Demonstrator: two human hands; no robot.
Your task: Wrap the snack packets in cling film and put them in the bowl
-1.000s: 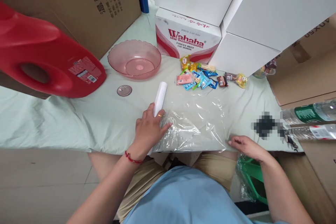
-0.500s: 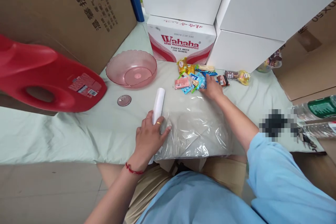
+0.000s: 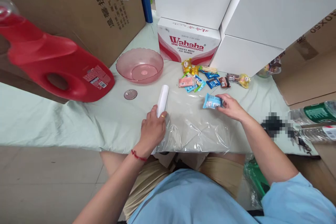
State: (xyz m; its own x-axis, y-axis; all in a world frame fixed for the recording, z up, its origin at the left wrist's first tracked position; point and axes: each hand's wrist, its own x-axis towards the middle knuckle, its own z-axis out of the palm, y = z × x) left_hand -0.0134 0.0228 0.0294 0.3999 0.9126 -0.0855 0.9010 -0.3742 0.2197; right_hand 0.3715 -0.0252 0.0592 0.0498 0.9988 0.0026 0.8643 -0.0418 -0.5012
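My right hand (image 3: 230,107) pinches a light-blue wrapped snack packet (image 3: 213,101), held above a clear plastic sheet (image 3: 196,129). Under my left hand (image 3: 153,127) lies a white roll (image 3: 163,98); the fingers curl over it, at the sheet's left edge. Behind the sheet is a loose pile of small wrapped snacks, among them a pink packet (image 3: 186,82), a dark-blue packet (image 3: 213,83) and a yellow packet (image 3: 187,65). To their right lie a brown packet (image 3: 224,82) and a longer brown-and-yellow one (image 3: 238,79).
A pink scalloped bowl (image 3: 126,64) and a round badge (image 3: 130,94) sit left of the roll. A big red jug (image 3: 68,66) stands by a cardboard box (image 3: 78,14). A Wahaha carton (image 3: 189,42) and white boxes line the back. Plastic bottles (image 3: 317,113) lie at right.
My right hand has lifted the light-blue packet off the pile and brought it toward me and slightly right. My left hand stays on the roll. The camera view has shifted a little.
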